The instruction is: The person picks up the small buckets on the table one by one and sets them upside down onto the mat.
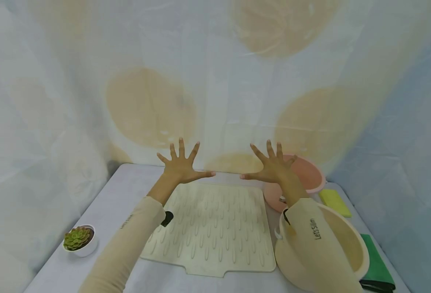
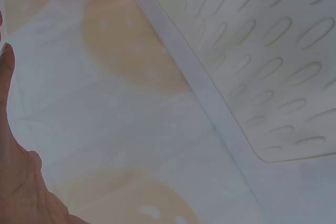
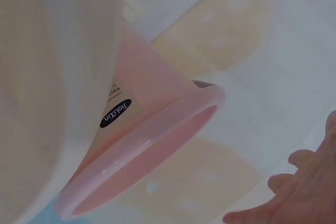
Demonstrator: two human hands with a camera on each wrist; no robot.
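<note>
Your bench [image 1: 113, 191] carries everything, a curtain with tan circles [image 1: 149, 108] hanging behind it. Largest on it is the ribbed drying mat [image 1: 215, 228], flat in the middle, long axis running away from you. Cream basin [image 1: 351, 244] sits at the mat's right edge under your right sleeve; pink basin [image 1: 311, 175] stands beyond it, tilted. Green cloth [image 1: 378, 266] and yellow sponge [image 1: 334, 201] lie further right, a small potted succulent [image 1: 79, 240] front left.

Your left hand [image 1: 181, 166] hovers over the mat's far left corner, fingers spread wide, holding nothing. Your right hand [image 1: 272, 167] hovers over the far right corner, spread too, empty, just beside the pink basin. The mat lies below and toward you from both hands; neither is clearly nearer.
</note>
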